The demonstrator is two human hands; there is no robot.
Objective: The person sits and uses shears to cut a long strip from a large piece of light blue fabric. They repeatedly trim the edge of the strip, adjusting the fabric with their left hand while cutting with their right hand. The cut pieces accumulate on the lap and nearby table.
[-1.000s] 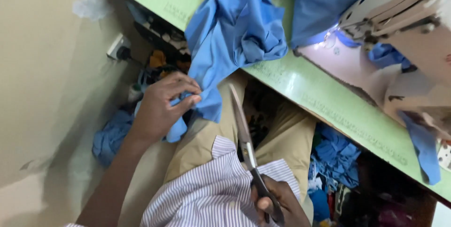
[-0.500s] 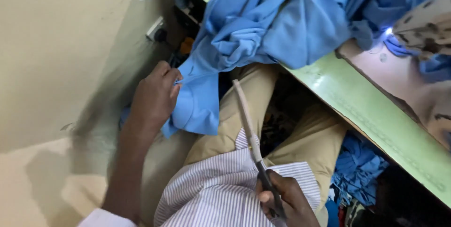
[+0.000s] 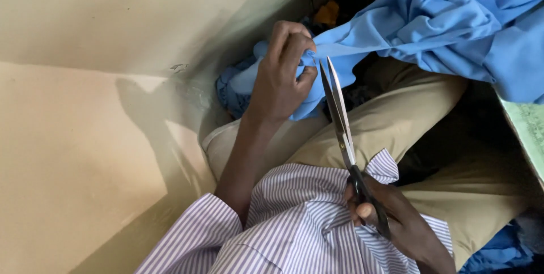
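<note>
Left hand [image 3: 283, 70] pinches the blue fabric [image 3: 430, 24] edge taut — right hand [image 3: 391, 223] grips slightly parted scissors [image 3: 340, 121] mid-frame. Cutting looks about to start; blades need aligning.

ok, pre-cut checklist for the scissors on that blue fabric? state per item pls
1. Left hand pinches the blue fabric: ok.
2. Right hand grips the scissors at the handles: ok.
3. Blades open at the fabric edge: ok, slightly parted, tips beside the pinched fold.
4. Left fingers clear of the blades: not ok, very close to the tips.
5. Fabric taut between pinch and table: cannot tell.
6. Trouser leg beneath clear of the blades: cannot tell.
</note>
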